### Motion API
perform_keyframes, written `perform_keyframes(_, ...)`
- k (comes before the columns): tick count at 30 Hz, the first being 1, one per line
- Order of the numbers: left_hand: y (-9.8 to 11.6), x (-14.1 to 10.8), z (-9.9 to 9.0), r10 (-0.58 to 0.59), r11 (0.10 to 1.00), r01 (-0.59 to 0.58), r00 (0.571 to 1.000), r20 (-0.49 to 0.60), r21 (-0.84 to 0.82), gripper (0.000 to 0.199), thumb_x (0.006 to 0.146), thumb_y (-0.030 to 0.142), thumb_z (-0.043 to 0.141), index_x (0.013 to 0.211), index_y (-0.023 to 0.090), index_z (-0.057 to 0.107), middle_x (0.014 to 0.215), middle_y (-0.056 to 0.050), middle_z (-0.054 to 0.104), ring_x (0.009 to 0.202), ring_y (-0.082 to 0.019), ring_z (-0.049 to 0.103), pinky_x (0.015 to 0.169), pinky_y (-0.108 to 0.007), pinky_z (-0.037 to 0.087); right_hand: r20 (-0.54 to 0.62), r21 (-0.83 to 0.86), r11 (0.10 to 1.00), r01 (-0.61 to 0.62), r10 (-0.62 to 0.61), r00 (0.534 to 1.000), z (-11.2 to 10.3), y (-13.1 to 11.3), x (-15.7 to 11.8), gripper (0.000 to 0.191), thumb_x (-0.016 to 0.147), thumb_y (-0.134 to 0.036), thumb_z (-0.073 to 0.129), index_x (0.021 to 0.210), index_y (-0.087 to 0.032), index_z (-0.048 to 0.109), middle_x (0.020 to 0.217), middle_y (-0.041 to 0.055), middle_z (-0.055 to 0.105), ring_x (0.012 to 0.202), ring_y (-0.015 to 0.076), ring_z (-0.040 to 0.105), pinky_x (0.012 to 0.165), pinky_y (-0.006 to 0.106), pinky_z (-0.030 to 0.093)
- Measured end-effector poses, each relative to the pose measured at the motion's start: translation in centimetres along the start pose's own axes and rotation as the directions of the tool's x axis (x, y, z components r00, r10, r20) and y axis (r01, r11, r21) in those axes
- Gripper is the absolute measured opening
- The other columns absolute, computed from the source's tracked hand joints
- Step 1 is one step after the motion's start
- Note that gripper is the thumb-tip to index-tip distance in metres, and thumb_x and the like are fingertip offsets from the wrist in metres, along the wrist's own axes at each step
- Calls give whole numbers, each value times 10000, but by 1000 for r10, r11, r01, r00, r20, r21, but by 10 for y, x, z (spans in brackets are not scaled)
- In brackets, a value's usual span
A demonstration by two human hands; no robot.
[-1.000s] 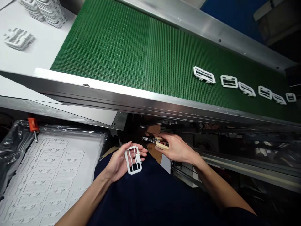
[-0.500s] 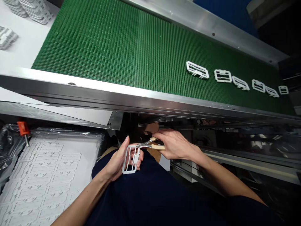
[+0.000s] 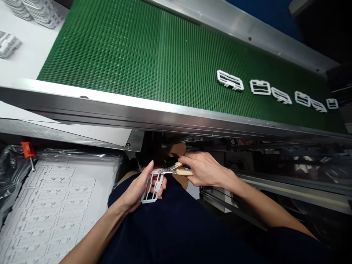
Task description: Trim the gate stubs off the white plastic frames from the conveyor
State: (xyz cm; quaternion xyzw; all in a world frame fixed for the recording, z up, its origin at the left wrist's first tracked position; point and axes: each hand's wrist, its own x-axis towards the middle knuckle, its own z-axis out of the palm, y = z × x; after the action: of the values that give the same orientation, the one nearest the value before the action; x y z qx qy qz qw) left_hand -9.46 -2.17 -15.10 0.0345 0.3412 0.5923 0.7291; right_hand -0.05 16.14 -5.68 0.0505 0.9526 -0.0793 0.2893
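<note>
The left hand [image 3: 134,189] holds the white frame [image 3: 150,200] above the lap [image 3: 170,223]. The right hand [image 3: 203,169] grips the cutters [image 3: 184,172] by its top edge. Best hold it steady, fingers away from the blades.

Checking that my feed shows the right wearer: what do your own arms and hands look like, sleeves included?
The left hand and right hand are bare, with no glove visible. Both forearms are uncovered, and no watch or wristband shows. A dark navy sleeve ends near the right elbow; the left sleeve is out of view.
</note>
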Motion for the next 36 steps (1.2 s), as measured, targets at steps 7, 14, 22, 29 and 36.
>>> perform_keyframes(7, 2, -2, -1, -7, 1000, 7, 1000, 5, -23, 549, 898, 561, 252, 835, 138, 598, 696, -43, 579, 548, -133, 501, 599, -292, 460, -7, -10, 1000, 10, -10, 1000, 2, -1, 1, 142, 770, -256, 461, 884, -185, 506, 760, 25, 578, 610, 147, 525, 517, 260, 228)
perform_keyframes(14, 1, -2, -3, -4, 999, 5, 1000, 13, -38, 539, 901, 555, 249, 944, 143, 594, 684, -36, 570, 547, -135, 496, 597, -293, 455, -33, -12, 1000, 17, -18, 999, 5, -2, 1, 166, 789, -288, 455, 915, -191, 503, 764, 24, 573, 599, 145, 515, 510, 260, 215)
perform_keyframes(22, 1, -2, -1, -5, 1000, 5, 1000, 4, -10, 550, 905, 546, 236, 828, 135, 593, 668, -40, 559, 552, -139, 489, 607, -298, 448, -47, 4, 1000, 22, -22, 999, 6, -1, 2, 121, 761, -247, 454, 861, -194, 495, 720, 10, 557, 552, 121, 469, 485, 243, 182)
perform_keyframes(29, 2, -3, -1, -17, 1000, 18, 1000, 17, -23, 571, 904, 551, 234, 777, 130, 598, 654, -47, 562, 552, -140, 496, 608, -289, 447, -80, 65, 998, 18, -12, 997, 10, -1, 2, 100, 687, -188, 473, 784, -198, 495, 656, -11, 536, 492, 98, 397, 473, 236, 170)
perform_keyframes(36, 7, -1, -3, -43, 975, 44, 999, 12, -220, 555, 891, 548, 295, 1082, 120, 594, 730, -49, 559, 566, -154, 504, 602, -330, 478, -126, 313, 944, -107, 153, 980, 14, 4, 1, 95, 793, -283, 496, 792, -190, 517, 609, -17, 529, 510, 96, 430, 512, 220, 260)
